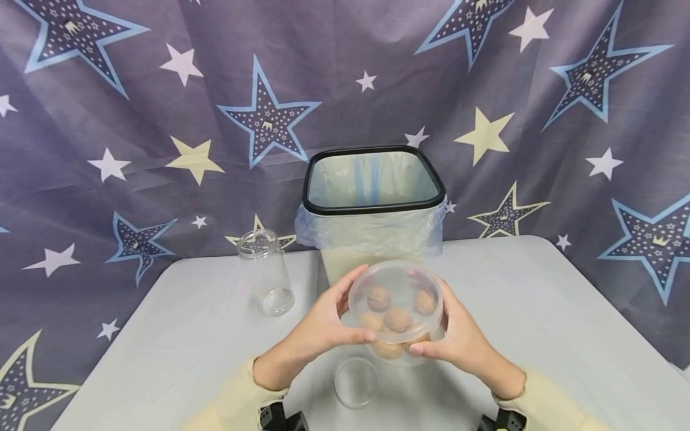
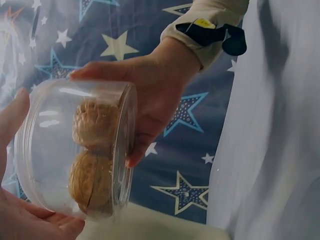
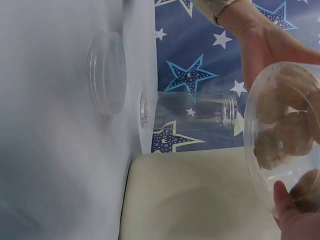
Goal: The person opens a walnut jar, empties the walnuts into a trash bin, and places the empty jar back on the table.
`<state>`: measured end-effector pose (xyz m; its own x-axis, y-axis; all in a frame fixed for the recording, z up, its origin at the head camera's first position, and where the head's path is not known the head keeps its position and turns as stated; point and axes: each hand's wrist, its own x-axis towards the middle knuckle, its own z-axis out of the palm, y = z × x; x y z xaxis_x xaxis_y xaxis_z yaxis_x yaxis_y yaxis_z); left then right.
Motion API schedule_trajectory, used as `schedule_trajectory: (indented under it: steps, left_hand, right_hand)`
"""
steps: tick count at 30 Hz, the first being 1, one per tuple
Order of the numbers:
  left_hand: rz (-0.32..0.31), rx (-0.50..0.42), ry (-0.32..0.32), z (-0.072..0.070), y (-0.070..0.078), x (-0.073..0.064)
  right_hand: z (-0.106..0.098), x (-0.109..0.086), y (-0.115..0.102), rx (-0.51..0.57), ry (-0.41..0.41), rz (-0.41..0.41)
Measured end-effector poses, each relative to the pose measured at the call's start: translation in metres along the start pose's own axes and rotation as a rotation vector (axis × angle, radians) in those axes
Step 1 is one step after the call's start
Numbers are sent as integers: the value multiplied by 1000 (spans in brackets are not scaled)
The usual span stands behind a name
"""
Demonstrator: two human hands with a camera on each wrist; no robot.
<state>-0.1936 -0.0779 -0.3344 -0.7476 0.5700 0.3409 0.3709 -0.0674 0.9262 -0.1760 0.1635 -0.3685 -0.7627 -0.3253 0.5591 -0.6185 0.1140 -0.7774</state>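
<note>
Both hands hold a clear round plastic tub (image 1: 396, 299) above the table, one on each side, thumbs toward the near side. Several walnuts (image 1: 398, 319) lie at the tub's bottom, and its top looks covered by a hazy, translucent lid. My left hand (image 1: 326, 317) grips the left side and my right hand (image 1: 460, 332) the right. In the left wrist view the walnuts (image 2: 92, 182) show through the side wall. A shallow, clear round lid-like piece (image 1: 356, 383) lies on the table just below the tub, nearer me.
Behind the tub stands a cream bin (image 1: 345, 260) with a black rim and a pale blue bag liner. To the left, a tall clear jar (image 1: 266, 272) stands upright without a lid. The grey-white table (image 1: 539, 335) ends at a star-patterned curtain (image 1: 345, 78).
</note>
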Motion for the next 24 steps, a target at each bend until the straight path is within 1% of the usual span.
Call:
schedule_trajectory:
  steps: [5,9,12,14,17,21,24]
  left_hand:
    - [29,-5,-62,-10,1,1]
    - [59,-12,-155,-19,0,5]
    - [79,6,-223,-24,0,7]
    - [93,23,-257,-27,-1,9]
    - [124,45,-296,-29,-2,10]
    - [167,62,-336,-32,-4,11]
    - [175,87,-345,-33,-4,11]
  right_hand:
    - [4,3,-3,52,-7,19]
    - [7,4,-3,124,-46,21]
    - [9,4,-2,148,-68,17]
    - [10,5,-2,155,-75,12]
    - [11,5,1,167,-89,5]
    - [11,6,2,190,-130,7]
    - [11,6,1,210,-163,17]
